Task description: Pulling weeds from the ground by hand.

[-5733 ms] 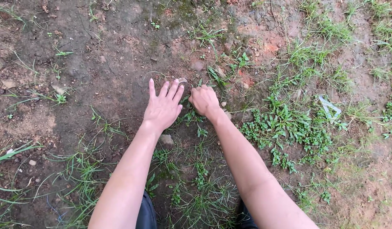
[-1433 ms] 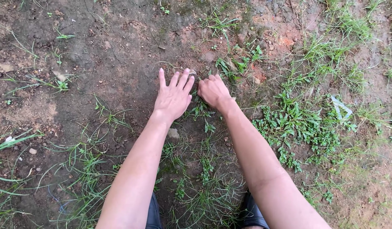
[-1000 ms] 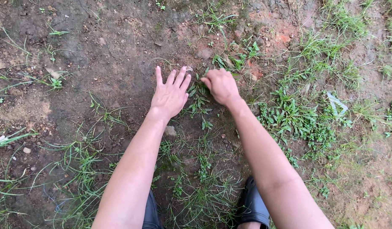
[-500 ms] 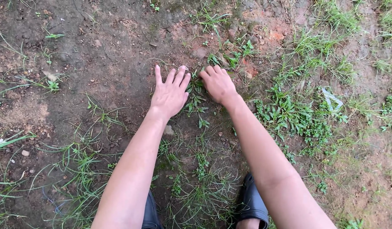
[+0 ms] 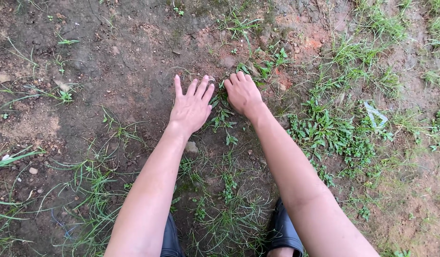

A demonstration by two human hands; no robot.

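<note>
Down on the far left of my left hand lie a flat pale stone [image 5: 1,76] and a few long grass blades [image 5: 10,159], both well apart from it on dark, damp soil [image 5: 110,57]. My left hand [image 5: 191,107] rests palm down on that bare ground, released and grasping nothing, its fingers [image 5: 177,84] spread and pointing away from me. Just beside its wrist, on my side, sits a small grey pebble [image 5: 191,147]. Between my two hands grows a small leafy weed [image 5: 223,114], just beside the left thumb and touching the edge of the right hand. My right hand [image 5: 244,93] is clenched loosely, knuckles up and fingers curled down into the dirt at the weed's top; whether they actually grip a stem I cannot tell, as the fingertips are hidden. Near me, below both forearms, my two dark shoes [image 5: 283,233] stand in thin grass. Right of my right hand spreads a thick patch of low green weeds [image 5: 336,133], and beyond it, well apart, lies a pale bluish scrap [image 5: 375,115] on reddish earth [image 5: 420,200].
</note>
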